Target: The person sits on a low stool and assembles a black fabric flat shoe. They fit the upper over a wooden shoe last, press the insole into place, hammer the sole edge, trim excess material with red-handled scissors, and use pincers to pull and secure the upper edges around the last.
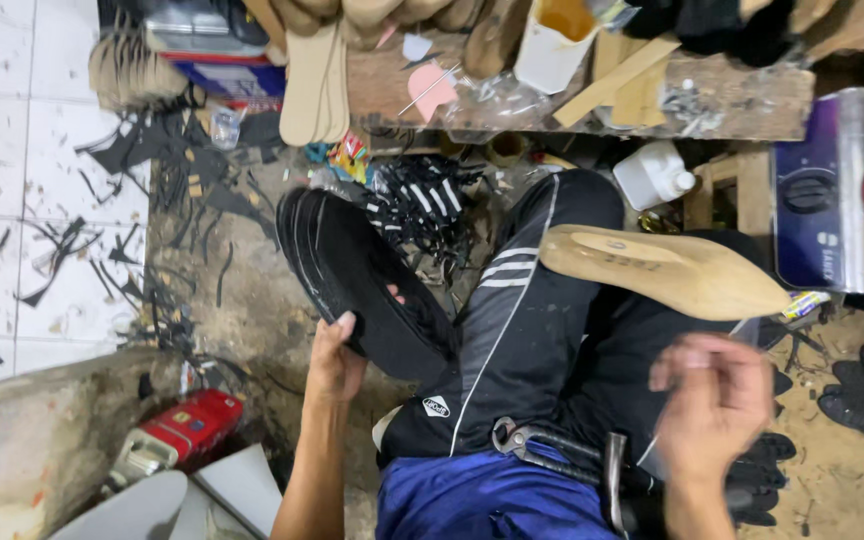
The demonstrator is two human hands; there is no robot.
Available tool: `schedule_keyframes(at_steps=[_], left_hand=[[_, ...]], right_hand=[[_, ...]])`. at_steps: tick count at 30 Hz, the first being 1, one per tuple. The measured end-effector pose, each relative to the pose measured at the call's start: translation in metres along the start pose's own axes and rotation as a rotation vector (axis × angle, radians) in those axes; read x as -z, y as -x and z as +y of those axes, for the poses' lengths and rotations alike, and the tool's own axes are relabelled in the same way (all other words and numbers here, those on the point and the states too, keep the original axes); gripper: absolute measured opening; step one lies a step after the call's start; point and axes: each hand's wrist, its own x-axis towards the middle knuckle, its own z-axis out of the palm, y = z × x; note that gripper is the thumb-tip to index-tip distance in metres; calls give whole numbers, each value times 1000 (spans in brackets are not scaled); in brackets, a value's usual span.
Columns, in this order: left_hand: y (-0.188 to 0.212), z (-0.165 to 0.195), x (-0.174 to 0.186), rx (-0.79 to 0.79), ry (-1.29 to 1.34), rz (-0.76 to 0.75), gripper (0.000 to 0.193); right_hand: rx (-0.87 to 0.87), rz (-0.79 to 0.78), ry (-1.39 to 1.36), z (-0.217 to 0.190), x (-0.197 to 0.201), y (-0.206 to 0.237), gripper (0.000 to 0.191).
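Black scraps [102, 260] litter the white floor tiles [12, 150] at my far left, and a red can [187, 428] lies lower down near my left forearm. My left hand [335, 358] has its grip closed on the lower edge of a stack of black soles [362, 275], thumb on top; they are glossy, long and curved, fanning up and away from my fingers over the dirty floor. A wooden shoe form [662, 268] rests across my right knee, pale and smooth, toe pointing right. Pincers [552, 445] and a hammer [614, 480] lie in my lap. My right hand [717, 405] is blurred, its grip pinched on something thin I cannot make out, just below the form.
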Motion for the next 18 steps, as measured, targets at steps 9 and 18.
schedule_keyframes(at_steps=[9,18], left_hand=[[22,-3,-176,29,-27,-591,73],[33,-36,-256,-62,-222,-637,47]], right_hand=[[273,-516,443,-63,-41,32,87],[-68,-116,-221,-20,10,37,60]])
